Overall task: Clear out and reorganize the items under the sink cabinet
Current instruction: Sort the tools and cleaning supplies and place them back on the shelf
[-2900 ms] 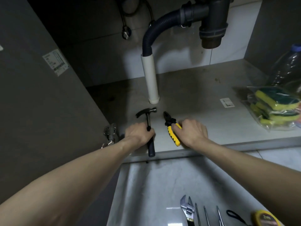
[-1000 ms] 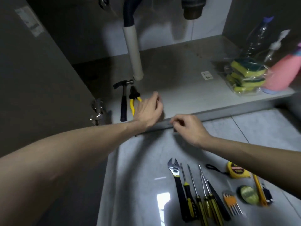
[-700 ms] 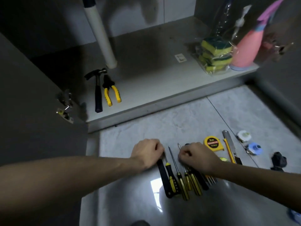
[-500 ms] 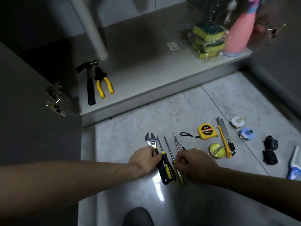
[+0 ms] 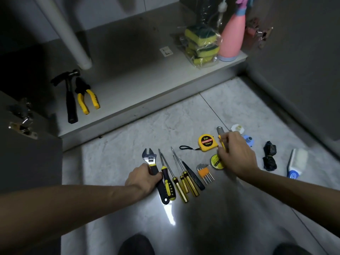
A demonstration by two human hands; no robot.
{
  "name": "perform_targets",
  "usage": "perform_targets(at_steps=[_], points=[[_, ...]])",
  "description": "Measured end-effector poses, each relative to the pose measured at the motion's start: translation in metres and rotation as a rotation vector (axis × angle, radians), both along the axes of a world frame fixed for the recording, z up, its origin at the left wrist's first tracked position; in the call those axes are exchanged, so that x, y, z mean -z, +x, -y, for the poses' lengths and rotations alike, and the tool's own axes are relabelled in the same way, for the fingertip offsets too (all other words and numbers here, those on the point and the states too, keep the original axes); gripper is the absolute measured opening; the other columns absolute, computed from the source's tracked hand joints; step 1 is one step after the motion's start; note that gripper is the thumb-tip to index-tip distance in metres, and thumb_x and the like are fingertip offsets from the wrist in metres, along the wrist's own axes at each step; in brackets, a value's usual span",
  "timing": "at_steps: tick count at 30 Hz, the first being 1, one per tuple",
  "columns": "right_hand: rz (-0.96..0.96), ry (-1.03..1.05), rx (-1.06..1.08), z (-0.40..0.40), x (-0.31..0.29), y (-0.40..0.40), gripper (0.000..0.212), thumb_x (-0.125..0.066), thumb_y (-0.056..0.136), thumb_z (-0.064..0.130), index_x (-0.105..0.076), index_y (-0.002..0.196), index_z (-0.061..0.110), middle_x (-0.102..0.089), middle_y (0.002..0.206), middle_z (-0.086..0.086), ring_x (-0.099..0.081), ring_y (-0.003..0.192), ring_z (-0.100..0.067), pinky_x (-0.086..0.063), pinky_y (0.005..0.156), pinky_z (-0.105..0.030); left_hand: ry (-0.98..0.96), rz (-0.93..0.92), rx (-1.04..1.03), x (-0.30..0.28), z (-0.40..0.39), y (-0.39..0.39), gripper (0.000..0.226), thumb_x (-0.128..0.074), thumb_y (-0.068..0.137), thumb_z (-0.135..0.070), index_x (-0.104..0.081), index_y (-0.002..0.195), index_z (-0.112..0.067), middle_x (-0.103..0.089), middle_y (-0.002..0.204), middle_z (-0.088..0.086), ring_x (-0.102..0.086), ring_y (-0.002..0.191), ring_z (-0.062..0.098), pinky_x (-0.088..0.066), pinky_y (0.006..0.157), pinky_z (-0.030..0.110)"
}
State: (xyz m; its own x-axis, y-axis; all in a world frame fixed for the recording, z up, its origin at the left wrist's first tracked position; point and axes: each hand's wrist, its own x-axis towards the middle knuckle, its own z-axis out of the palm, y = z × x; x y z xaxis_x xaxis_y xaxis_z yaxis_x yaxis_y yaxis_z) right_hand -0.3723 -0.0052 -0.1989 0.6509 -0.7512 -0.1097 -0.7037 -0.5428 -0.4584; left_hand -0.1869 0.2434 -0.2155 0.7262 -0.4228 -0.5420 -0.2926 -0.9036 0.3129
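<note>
On the floor tiles lies a row of tools. My left hand (image 5: pixel 142 178) grips the black handle of the adjustable wrench (image 5: pixel 151 160), which still lies on the floor. My right hand (image 5: pixel 236 154) curls over the yellow utility knife (image 5: pixel 220 134), whose grey tip sticks out beyond my fingers. Between them lie several yellow-handled screwdrivers (image 5: pixel 176 178), a set of hex keys (image 5: pixel 204 172), a yellow tape measure (image 5: pixel 207 142) and a small round roll (image 5: pixel 215 161). A hammer (image 5: pixel 70 100) and yellow pliers (image 5: pixel 85 97) lie on the cabinet floor (image 5: pixel 139 76) at the left.
A pack of sponges (image 5: pixel 200 46) and a pink spray bottle (image 5: pixel 232 39) stand at the cabinet's right. A white drain pipe (image 5: pixel 73 39) rises at the back left. The cabinet door (image 5: pixel 27 148) hangs open on the left. Small plastic fittings (image 5: pixel 248 140), black bundles (image 5: pixel 269 155) and a brush (image 5: pixel 297 162) lie right.
Both hands left the hammer and pliers in the cabinet and dropped to the floor tools. My right hand shifted from the screwdrivers right to the utility knife; my left closed on the wrench handle.
</note>
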Motion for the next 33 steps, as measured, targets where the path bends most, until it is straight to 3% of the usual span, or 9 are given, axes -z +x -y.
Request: perform_targets(at_steps=[3,7,10,13,15,20,23,28,33], points=[[-0.111,0.065,0.086,0.011,0.012,-0.014,0.025,-0.062,0.094,0.033,-0.045,0.108,0.022,-0.045,0.109,0.0,-0.051,0.08,-0.021,-0.04,0.064,-0.036,0.03,-0.009,-0.056,-0.004,0.009,0.003,0.038,-0.065,0.083,-0.057,-0.061,0.074,-0.02,-0.067,0.082,-0.001,-0.064,0.079,0.024,-0.045,0.064,0.029],[-0.159,0.057,0.074,0.005,0.018,-0.016,0.032,-0.062,0.095,0.041,-0.047,0.112,0.019,-0.046,0.109,-0.002,-0.052,0.081,-0.024,-0.04,0.067,-0.036,0.029,-0.006,-0.091,-0.007,0.013,0.001,0.031,-0.064,0.086,-0.049,-0.059,0.074,-0.02,-0.067,0.079,0.0,-0.063,0.074,0.023,-0.042,0.064,0.027],[-0.172,0.095,0.112,0.009,0.01,-0.008,0.023,-0.064,0.088,0.035,-0.049,0.095,0.019,-0.05,0.097,-0.002,-0.054,0.077,-0.029,-0.044,0.065,-0.038,-0.062,-0.041,-0.175,-0.012,0.012,-0.006,0.028,-0.059,0.088,-0.047,-0.062,0.081,-0.019,-0.071,0.073,0.004,-0.068,0.069,0.025,-0.053,0.065,0.031],[-0.067,0.172,0.158,0.009,0.004,-0.003,0.018,-0.064,0.079,0.028,-0.05,0.079,0.016,-0.055,0.078,-0.005,-0.056,0.067,-0.028,-0.049,0.06,-0.04,-0.214,-0.1,-0.339,-0.018,0.012,-0.007,0.029,-0.056,0.09,-0.036,-0.062,0.083,-0.009,-0.071,0.06,0.011,-0.067,0.052,0.029,-0.057,0.057,0.036],[0.06,0.197,0.178,0.004,0.004,-0.001,0.018,-0.064,0.079,0.026,-0.049,0.075,0.017,-0.054,0.073,-0.004,-0.053,0.064,-0.022,-0.042,0.055,-0.035,-0.298,-0.142,-0.442,-0.022,0.016,-0.002,0.027,-0.053,0.093,-0.028,-0.06,0.085,-0.003,-0.069,0.06,0.016,-0.063,0.043,0.03,-0.052,0.047,0.034],[0.286,0.209,0.164,-0.014,0.001,0.012,0.022,-0.069,0.084,0.025,-0.051,0.095,0.032,-0.055,0.093,0.005,-0.051,0.083,-0.009,-0.038,0.069,-0.033,-0.391,-0.007,-0.453,-0.03,0.025,0.024,0.031,-0.043,0.1,-0.024,-0.058,0.1,0.003,-0.069,0.095,0.028,-0.067,0.089,0.042,-0.055,0.08,0.05],[0.359,0.233,0.054,-0.026,-0.01,0.028,0.037,-0.068,0.088,0.026,-0.046,0.113,0.041,-0.053,0.1,0.011,-0.052,0.089,-0.002,-0.042,0.075,-0.034,-0.509,0.096,-0.359,-0.044,0.027,0.035,0.024,-0.035,0.105,-0.027,-0.048,0.101,-0.007,-0.067,0.09,0.022,-0.064,0.085,0.042,-0.053,0.077,0.051],[0.436,0.254,-0.112,-0.042,-0.033,0.065,0.035,-0.066,0.087,0.025,-0.05,0.111,0.046,-0.055,0.099,0.015,-0.055,0.087,-0.001,-0.046,0.071,-0.029,-0.634,0.268,-0.235,-0.071,0.033,0.06,0.023,-0.032,0.106,-0.034,-0.047,0.099,-0.018,-0.065,0.082,0.011,-0.063,0.083,0.037,-0.048,0.073,0.044],[0.466,0.263,-0.142,-0.046,-0.053,0.114,0.031,-0.064,0.087,0.033,-0.057,0.116,0.041,-0.055,0.101,0.017,-0.057,0.077,-0.004,-0.049,0.071,-0.033,-0.615,0.373,-0.268,-0.097,0.057,0.111,0.027,-0.034,0.106,-0.032,-0.054,0.112,-0.015,-0.067,0.103,0.013,-0.06,0.099,0.035,-0.046,0.081,0.041]])
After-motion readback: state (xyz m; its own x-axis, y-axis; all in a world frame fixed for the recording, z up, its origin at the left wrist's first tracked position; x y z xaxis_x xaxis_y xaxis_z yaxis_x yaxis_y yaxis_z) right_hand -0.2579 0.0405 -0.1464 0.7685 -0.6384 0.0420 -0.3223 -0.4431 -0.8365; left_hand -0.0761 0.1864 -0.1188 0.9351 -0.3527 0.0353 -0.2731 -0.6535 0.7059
